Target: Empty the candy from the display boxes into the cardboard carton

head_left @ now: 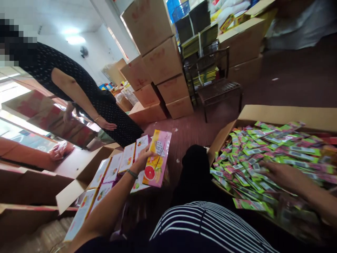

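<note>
My left hand (143, 158) is closed on the edge of a flat pink and yellow pouch (158, 160) printed with a halved grapefruit. The pouch is tilted upright over a carton's contents, rows of white, purple and yellow-edged fruit-printed boxes (113, 167). At the right, my right hand (280, 175) reaches over a heap of slim green and pink sachets (265, 147), its fingers stretched out and touching them. Those sachets fill a large cardboard box (222, 140). Whether a sachet lies under the fingertips is hidden.
Another person (86, 91) in a dark dotted outfit stands at the left, beyond the open carton (92, 168). Tall stacked cartons (163, 59) rise at the back. A dark metal chair (218, 88) stands beside them. My knee (195, 168) lies between the two boxes.
</note>
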Motion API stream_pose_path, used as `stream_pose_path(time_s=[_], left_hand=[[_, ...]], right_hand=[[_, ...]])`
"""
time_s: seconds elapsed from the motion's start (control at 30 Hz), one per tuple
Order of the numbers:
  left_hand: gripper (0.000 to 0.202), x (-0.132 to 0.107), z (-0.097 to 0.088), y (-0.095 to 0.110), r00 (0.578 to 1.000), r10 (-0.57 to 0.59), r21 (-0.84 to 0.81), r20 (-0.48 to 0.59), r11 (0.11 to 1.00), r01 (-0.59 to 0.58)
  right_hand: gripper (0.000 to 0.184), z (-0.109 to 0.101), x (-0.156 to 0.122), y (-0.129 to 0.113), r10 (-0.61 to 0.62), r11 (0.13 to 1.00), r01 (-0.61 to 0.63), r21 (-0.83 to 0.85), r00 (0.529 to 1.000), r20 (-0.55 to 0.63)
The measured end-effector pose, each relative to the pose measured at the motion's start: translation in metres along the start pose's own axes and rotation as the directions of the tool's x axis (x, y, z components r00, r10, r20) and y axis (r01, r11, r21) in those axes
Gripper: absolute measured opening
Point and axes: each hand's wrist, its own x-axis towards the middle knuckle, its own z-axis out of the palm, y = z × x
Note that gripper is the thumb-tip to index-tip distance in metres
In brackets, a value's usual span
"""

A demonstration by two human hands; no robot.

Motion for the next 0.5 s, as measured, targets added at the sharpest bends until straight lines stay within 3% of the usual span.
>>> stream_pose_path(time_s=[0.07, 0.1, 0.2, 0.27, 0.3, 0.37, 0.5], left_hand=[[0.069, 0.010, 0.043, 0.030, 0.995, 0.030, -0.157, 0.091, 0.987, -0.016], [0.065, 0.016, 0.066, 0.042, 0.990, 0.047, -0.188, 0.136, 0.982, -0.021], [0.061, 0.036, 0.132, 0.062, 0.948, 0.075, -0.159, 0.310, 0.987, -0.026], [0.067, 0.051, 0.175, 0.063, 0.909, 0.062, -0.053, 0.412, 0.998, -0.044], [0.072, 0.059, 0.195, 0.060, 0.894, 0.052, 0.011, 0.445, 0.998, -0.063], [0.078, 0.071, 0.230, 0.054, 0.874, 0.036, 0.106, 0.485, 0.989, -0.099], [0.087, 0.085, 0.276, 0.046, 0.851, -0.033, 0.172, 0.525, 0.983, -0.068]], right_hand=[[0.036, -0.023, 0.015, -0.036, -0.155, 0.981, 0.174, 0.086, 0.970, -0.188], [0.034, -0.037, 0.020, -0.058, -0.199, 0.971, 0.231, 0.069, 0.928, -0.315], [0.013, -0.078, 0.030, -0.120, -0.281, 0.935, 0.355, -0.001, 0.737, -0.615], [0.018, -0.098, 0.030, -0.151, -0.357, 0.905, 0.417, -0.077, 0.651, -0.669], [0.021, -0.104, 0.029, -0.161, -0.413, 0.888, 0.440, -0.132, 0.638, -0.650], [0.031, -0.108, 0.027, -0.170, -0.487, 0.867, 0.451, -0.213, 0.672, -0.558], [0.049, -0.106, 0.021, -0.160, -0.444, 0.892, 0.381, -0.242, 0.837, -0.319]])
